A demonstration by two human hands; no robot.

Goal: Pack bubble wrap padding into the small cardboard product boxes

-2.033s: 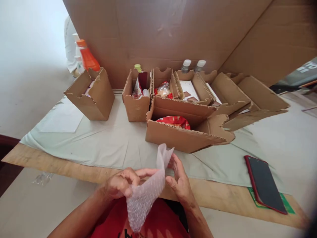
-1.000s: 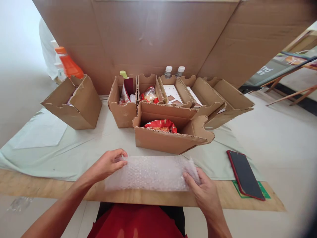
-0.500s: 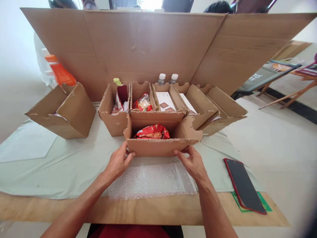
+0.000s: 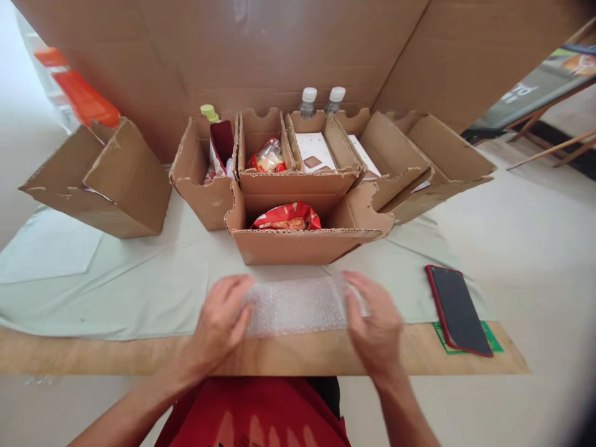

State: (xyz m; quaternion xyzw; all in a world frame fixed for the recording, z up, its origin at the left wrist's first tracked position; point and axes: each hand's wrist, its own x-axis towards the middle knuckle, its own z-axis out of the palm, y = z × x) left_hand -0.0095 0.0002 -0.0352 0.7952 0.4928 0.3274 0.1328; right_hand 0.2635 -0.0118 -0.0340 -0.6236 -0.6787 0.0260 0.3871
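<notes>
A clear sheet of bubble wrap [image 4: 298, 303] lies near the table's front edge, between my hands. My left hand [image 4: 222, 320] is closed on its left end, thumb and fingers smeared by motion. At the right end my right hand [image 4: 375, 320] has the wrap between thumb and fingers, also blurred. Just beyond them stands an open cardboard box [image 4: 298, 247], apart from both hands, with a red snack packet [image 4: 291, 216] inside.
Behind is a row of cardboard bins [image 4: 205, 198] holding packets and white boxes [image 4: 314, 149]. Two white-capped bottles [image 4: 308, 99] stand behind them. At left, an orange bottle [image 4: 81, 93] is behind another bin [image 4: 135, 186]. A phone [image 4: 459, 310] lies at right. A tall cardboard panel [image 4: 279, 49] closes the back.
Both hands have let go of the front cardboard box and come back to the bubble wrap's ends. The view has tilted down.
</notes>
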